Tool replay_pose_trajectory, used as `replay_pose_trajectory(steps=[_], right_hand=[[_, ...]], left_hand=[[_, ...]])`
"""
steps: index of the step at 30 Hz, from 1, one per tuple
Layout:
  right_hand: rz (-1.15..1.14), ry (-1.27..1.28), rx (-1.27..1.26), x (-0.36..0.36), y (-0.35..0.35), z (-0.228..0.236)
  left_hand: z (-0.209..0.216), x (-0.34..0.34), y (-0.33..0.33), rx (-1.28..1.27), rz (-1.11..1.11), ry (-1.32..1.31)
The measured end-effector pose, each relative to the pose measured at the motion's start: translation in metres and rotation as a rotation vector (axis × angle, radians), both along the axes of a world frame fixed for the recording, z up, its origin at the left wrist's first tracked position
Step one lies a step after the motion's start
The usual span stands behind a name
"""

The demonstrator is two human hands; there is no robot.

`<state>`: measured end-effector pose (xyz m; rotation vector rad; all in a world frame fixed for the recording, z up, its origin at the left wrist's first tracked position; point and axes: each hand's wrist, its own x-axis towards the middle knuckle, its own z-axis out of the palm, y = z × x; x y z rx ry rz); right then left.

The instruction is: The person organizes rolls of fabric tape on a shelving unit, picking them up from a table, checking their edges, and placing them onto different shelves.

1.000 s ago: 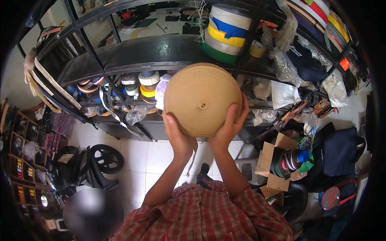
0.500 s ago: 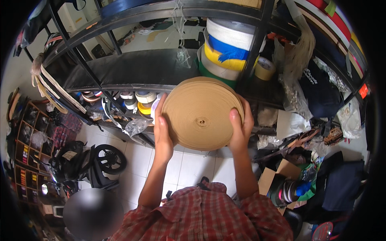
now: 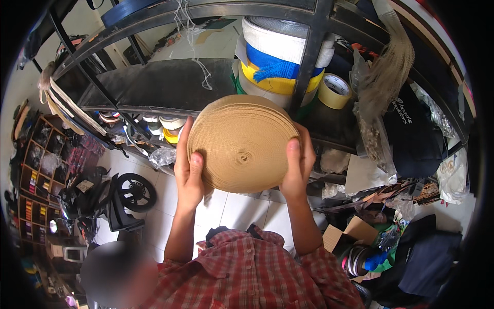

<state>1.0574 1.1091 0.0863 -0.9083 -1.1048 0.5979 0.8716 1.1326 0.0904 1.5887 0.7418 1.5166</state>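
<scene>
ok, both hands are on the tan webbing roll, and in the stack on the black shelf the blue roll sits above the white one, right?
No, the order is flipped: the head view shows the white roll above the blue roll. Both hands are on the tan webbing roll.

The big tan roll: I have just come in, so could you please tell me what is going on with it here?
A person in a red checked shirt holds the tan roll of coiled strap in both hands, with its flat spiral side facing up toward the view. The left hand and right hand grip opposite sides of it. Beyond it is a black shelf, bearing stacked white, blue and yellow rolls and a tape roll.
</scene>
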Motion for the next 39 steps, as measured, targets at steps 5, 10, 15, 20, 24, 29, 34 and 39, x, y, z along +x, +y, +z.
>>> replay_pose_trajectory(steps=[5,10,15,20,24,29,34,39], right_hand=[[-0.199,0.225,0.173,-0.010,0.004,-0.016],[-0.171,0.179,0.128,-0.015,0.002,-0.027],[0.052,0.112,0.098,-0.017,0.005,0.013],[0.027,0.012,-0.067,-0.024,0.012,0.017],[-0.059,0.267,-0.032,-0.047,0.024,0.011],[-0.180,0.472,0.093,-0.087,0.040,0.002],[-0.305,0.550,0.162,-0.106,0.048,-0.014],[-0.365,0.570,0.145,-0.128,0.054,0.006]], left_hand=[[-0.029,0.011,-0.011,-0.313,-0.007,-0.120],[-0.034,0.023,0.002,-0.363,0.155,-0.348],[-0.027,-0.003,0.040,-0.256,0.212,-0.393],[-0.004,-0.026,0.062,0.044,-0.040,-0.137],[-0.003,-0.036,0.079,0.042,-0.124,-0.119],[-0.014,-0.009,0.069,0.019,-0.001,-0.346],[-0.015,-0.004,0.067,-0.047,0.108,-0.416],[-0.022,-0.004,0.061,-0.032,0.037,-0.384]])
